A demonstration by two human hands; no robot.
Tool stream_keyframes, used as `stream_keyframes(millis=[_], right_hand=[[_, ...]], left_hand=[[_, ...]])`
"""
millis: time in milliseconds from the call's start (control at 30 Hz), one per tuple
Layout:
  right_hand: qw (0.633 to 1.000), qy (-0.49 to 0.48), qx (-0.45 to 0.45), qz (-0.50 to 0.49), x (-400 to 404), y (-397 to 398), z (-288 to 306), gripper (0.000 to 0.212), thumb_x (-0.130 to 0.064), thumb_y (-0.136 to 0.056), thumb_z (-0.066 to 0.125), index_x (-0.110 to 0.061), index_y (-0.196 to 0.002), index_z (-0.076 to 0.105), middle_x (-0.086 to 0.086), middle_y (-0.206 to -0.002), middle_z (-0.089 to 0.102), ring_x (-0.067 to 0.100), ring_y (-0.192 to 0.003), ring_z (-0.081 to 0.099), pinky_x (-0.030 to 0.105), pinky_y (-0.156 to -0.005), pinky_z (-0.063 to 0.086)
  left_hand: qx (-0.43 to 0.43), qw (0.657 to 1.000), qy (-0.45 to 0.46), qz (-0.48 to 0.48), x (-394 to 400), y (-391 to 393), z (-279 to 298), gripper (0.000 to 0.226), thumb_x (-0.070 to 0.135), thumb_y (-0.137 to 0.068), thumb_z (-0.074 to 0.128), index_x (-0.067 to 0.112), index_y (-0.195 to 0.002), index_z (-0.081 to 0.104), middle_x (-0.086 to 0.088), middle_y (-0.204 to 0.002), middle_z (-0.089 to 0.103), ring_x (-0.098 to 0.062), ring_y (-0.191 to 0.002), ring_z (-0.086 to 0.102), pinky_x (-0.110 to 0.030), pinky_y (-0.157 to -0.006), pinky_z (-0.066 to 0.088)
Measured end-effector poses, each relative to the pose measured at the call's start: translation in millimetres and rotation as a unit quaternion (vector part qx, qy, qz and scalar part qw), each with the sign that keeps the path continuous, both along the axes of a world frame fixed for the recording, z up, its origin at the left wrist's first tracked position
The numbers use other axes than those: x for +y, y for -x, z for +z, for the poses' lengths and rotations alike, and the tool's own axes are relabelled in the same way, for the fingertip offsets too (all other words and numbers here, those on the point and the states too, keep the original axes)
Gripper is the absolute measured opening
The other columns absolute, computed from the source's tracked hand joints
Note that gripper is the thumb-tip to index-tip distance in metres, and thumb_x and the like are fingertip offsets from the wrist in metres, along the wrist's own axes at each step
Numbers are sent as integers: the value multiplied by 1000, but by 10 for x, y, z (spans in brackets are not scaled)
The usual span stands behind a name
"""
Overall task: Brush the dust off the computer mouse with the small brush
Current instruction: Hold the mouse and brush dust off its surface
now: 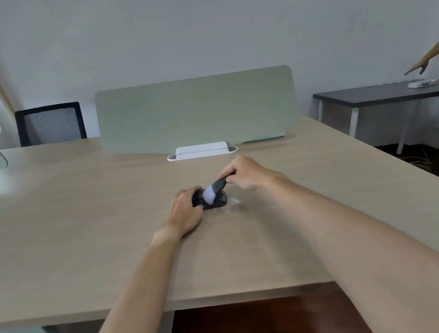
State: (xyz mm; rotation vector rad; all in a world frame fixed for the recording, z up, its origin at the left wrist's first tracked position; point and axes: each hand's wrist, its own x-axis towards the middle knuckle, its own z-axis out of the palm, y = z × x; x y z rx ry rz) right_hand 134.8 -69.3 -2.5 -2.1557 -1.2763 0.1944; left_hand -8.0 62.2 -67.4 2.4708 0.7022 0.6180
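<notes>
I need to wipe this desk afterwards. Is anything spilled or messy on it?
Yes: a small patch of white dust lies on the desk just right of the black mouse, beside where the brush is working. Nothing else looks spilled.

Wooden desk, white wall

1. Your left hand grips the black computer mouse on the light wooden tabletop.
2. Your right hand pinches the small brush by its dark handle, with the pale bristles touching the top of the mouse.
3. White dust lies on the tabletop just right of the mouse.
4. A green divider panel stands behind, in a white base.
</notes>
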Motion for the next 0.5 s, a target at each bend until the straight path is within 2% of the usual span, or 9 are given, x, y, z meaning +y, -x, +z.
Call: stream_keyframes(millis=[133,267,333,433,500], right_hand=[[999,17,-14,-49,-107,-178,-31,33,-1,-93,52,-9,-117,73,12,-124,69,26,-117,62,29,-98,48],[999,-36,3,-39,-67,-156,25,30,0,-92,55,-7,-113,75,9,-117,73,19,-108,64,18,-84,40],[999,-33,14,-20,-28,-100,2,31,0,-91,55,-9,-113,75,7,-116,74,15,-100,64,17,-83,39],[1000,6,-17,-19,-14,-115,-64,34,1,-91,53,-11,-115,75,7,-121,72,20,-114,62,21,-93,43],[998,27,-39,-40,-41,-182,-54,37,1,-91,51,-13,-116,74,8,-126,69,25,-119,61,31,-104,46]], left_hand=[[-1,1000,8,2,0,-22,-33,54,2,-80,54,14,-133,52,-15,-125,55,-29,-124,45,-30,-107,31],[-3,1000,19,1,-2,-28,-31,55,-1,-79,50,15,-132,52,-16,-124,54,-28,-125,44,-28,-105,30],[-3,1000,20,1,-6,-27,-30,54,-2,-78,50,14,-130,52,-16,-123,55,-28,-124,43,-27,-104,30],[-8,1000,21,4,-11,-29,-29,55,-2,-78,51,13,-131,52,-17,-123,54,-30,-124,44,-26,-104,29],[-13,1000,20,3,-10,-34,-32,55,-3,-79,51,12,-131,53,-18,-123,54,-30,-124,44,-26,-106,28]])
